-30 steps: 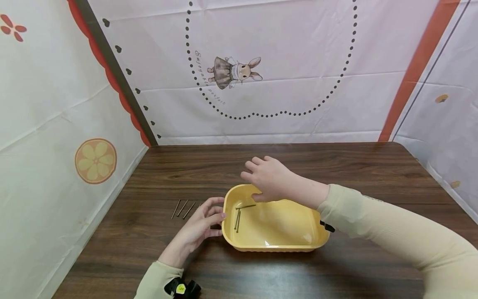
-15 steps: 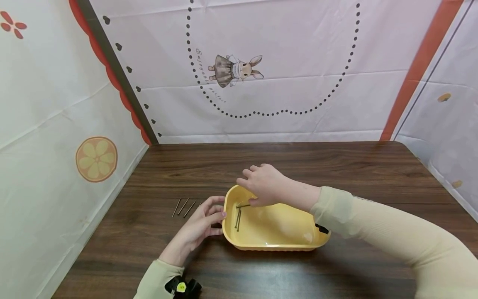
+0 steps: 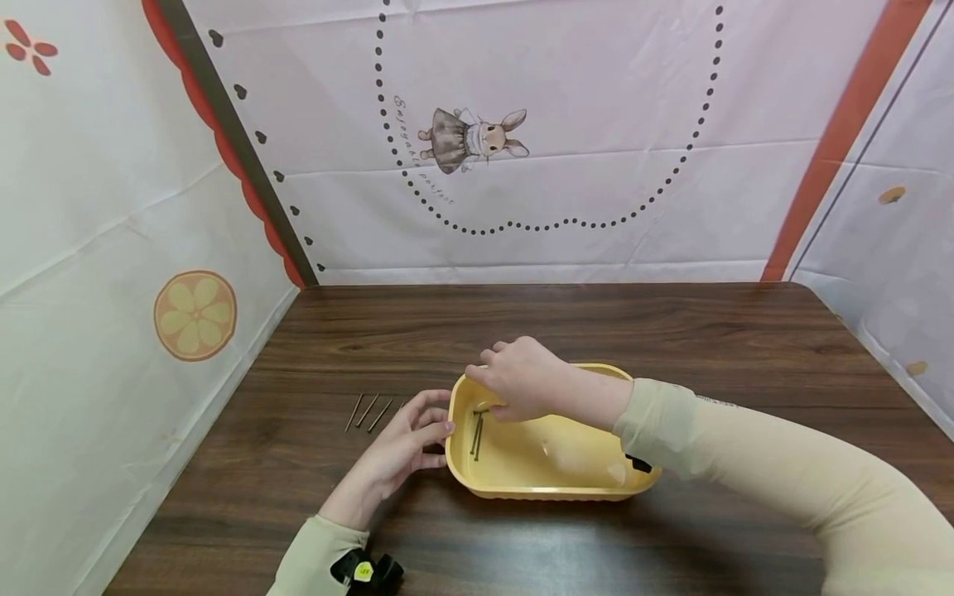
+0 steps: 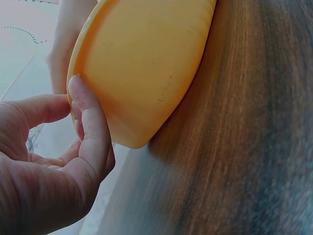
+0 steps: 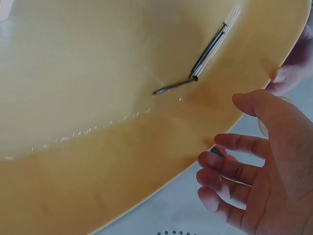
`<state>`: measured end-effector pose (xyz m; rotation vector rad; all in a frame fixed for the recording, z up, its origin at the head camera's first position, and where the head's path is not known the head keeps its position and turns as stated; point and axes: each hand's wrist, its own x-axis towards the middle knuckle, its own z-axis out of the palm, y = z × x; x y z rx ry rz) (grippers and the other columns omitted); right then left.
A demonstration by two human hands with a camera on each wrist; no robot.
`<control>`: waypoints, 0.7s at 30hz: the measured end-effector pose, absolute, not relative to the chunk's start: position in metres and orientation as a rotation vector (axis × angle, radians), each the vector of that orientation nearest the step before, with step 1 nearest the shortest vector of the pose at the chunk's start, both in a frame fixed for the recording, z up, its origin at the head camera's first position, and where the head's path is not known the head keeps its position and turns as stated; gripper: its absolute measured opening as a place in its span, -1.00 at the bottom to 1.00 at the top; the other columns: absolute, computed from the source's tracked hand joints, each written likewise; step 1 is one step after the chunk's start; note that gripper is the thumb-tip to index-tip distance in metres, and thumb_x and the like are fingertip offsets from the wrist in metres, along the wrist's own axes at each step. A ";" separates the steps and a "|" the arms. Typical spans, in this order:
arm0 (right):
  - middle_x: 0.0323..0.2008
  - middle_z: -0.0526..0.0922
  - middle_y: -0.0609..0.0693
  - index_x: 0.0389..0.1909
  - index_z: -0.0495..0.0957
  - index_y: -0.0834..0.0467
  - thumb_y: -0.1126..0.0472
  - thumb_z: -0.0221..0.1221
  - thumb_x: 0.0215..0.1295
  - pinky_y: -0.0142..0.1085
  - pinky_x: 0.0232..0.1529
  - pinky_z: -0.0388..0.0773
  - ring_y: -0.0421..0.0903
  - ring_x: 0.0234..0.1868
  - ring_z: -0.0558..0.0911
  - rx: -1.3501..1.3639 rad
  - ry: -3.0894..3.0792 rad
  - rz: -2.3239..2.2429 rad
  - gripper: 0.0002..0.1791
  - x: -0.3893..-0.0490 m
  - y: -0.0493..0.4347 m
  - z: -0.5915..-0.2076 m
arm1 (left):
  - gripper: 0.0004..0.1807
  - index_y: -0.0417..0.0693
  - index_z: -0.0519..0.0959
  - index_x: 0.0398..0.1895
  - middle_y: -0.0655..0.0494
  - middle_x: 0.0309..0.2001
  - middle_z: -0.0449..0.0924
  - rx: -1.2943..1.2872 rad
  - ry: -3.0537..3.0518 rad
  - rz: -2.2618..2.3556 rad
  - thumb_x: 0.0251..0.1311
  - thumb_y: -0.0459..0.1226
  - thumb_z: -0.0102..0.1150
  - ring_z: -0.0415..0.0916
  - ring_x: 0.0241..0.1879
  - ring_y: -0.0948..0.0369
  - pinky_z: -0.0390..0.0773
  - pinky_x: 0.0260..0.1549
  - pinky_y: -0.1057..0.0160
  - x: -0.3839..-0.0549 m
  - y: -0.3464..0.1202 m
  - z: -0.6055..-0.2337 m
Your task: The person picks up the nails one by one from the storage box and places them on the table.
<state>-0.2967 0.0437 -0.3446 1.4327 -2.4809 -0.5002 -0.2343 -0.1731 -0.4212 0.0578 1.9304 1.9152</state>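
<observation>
Touching left hand: basin (yellow)

Table before you was dark wood-grain; on it stood a yellow basin, with several thin nails to its left.

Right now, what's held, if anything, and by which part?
Left hand grips the yellow tub by its rim at the left end; right hand holds nothing.

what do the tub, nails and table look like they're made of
Tub: probably glossy plastic, from its bright highlights. Nails: likely metal, dark with a slight sheen. Table: satin wood or wood-look laminate, from its streaky grain; I can't tell which.
</observation>
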 end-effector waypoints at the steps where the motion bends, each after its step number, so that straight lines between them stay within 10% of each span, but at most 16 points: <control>1: -0.30 0.66 -0.09 0.00 0.52 -0.01 -0.21 0.24 0.08 -0.25 -0.53 0.58 -0.11 -0.34 0.64 1.435 -2.483 -0.509 -0.48 -0.296 0.043 -0.346 | -0.38 -0.07 0.15 0.40 0.01 -0.03 0.48 0.057 1.931 1.915 0.32 -0.30 0.12 0.54 -0.22 0.23 0.64 -0.33 0.29 -0.234 -0.173 -0.421; 21: -0.53 0.54 -0.16 -0.20 0.50 0.00 -0.18 0.21 0.17 -0.35 -0.75 0.31 -0.24 -0.69 0.20 1.481 -2.467 -0.662 -0.64 -0.292 0.031 -0.370 | -0.37 -0.10 0.15 0.40 0.05 -0.06 0.48 0.061 1.925 1.919 0.31 -0.32 0.13 0.52 -0.23 0.25 0.63 -0.37 0.34 -0.233 -0.173 -0.420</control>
